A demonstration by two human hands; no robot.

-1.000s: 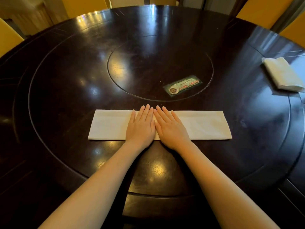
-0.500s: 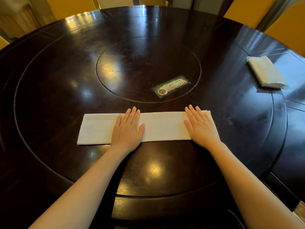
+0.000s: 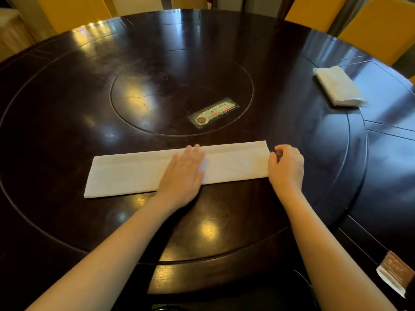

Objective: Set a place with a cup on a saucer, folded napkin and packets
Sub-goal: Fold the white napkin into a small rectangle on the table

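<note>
Currently: long folded napkin (image 3: pixel 143 171) flat near front edge of dark surface (image 3: pixel 67 104). Left hand (image 3: pixel 183 173) open, palm flat on napkin's middle. Right hand (image 3: pixel 286 166) curled, fingers pinching napkin's right end. Second folded napkin (image 3: pixel 339 86) near far-right edge.

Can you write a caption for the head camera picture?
Left hand flat on long white napkin, right hand at its end.

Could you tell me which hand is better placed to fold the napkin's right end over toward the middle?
The right hand, probably. Its fingertips are curled at the right short edge of the napkin, seemingly ready to lift it, though no firm pinch shows. The left hand lies flat near the napkin's middle, pinning it for the fold.
</note>
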